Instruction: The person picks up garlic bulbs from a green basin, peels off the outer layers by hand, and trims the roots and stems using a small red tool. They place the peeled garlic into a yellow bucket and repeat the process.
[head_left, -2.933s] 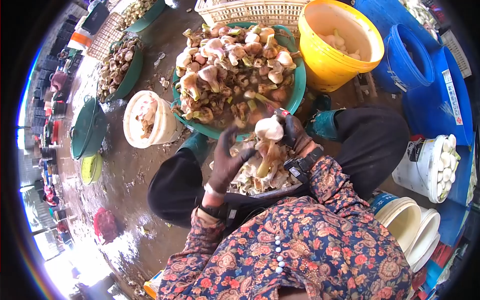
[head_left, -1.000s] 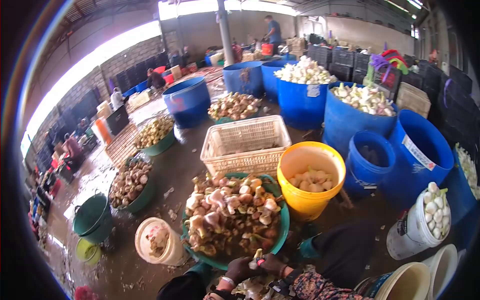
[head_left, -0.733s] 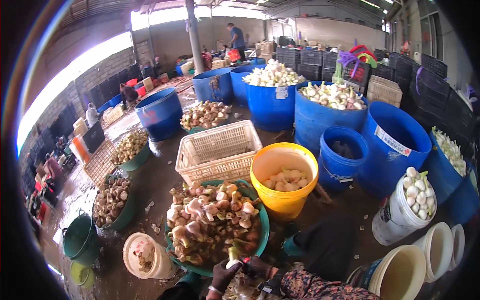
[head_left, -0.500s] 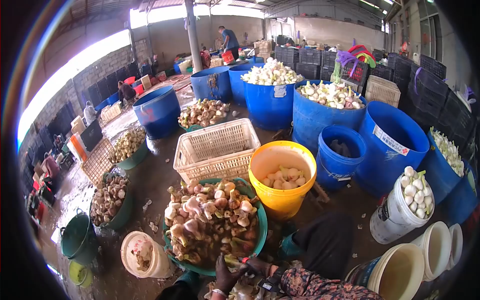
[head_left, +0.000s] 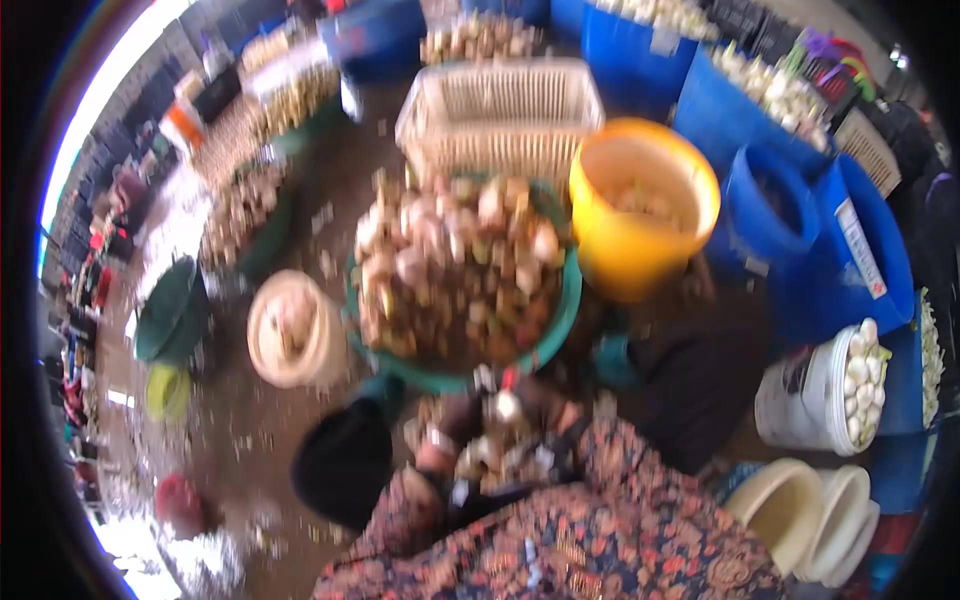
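Observation:
In front of my lap, both hands are close together and blurred by motion. A pale garlic bulb (head_left: 508, 405) shows between them. My left hand (head_left: 460, 420) is closed around its left side. My right hand (head_left: 547, 404) is closed at its right, with a small red-tipped tool (head_left: 511, 378) showing at the fingers; its blade or shape is smeared. Just beyond them is a green tub (head_left: 463, 381) heaped with unpeeled garlic bulbs (head_left: 430, 250). Below the hands, peelings and scraps (head_left: 505, 450) lie between my legs.
A yellow bucket (head_left: 625, 245) with peeled garlic stands right of the tub, and a cream plastic crate (head_left: 500, 145) behind it. A beige bucket (head_left: 285, 350) sits at left. Blue barrels (head_left: 740, 100), a white bucket of garlic (head_left: 805, 390) and pale buckets (head_left: 775, 510) line the right.
My view has tilted down, so the tub and buckets sit higher and more of my patterned sleeves shows. A whiter bulb now shows between my hands, which remain together.

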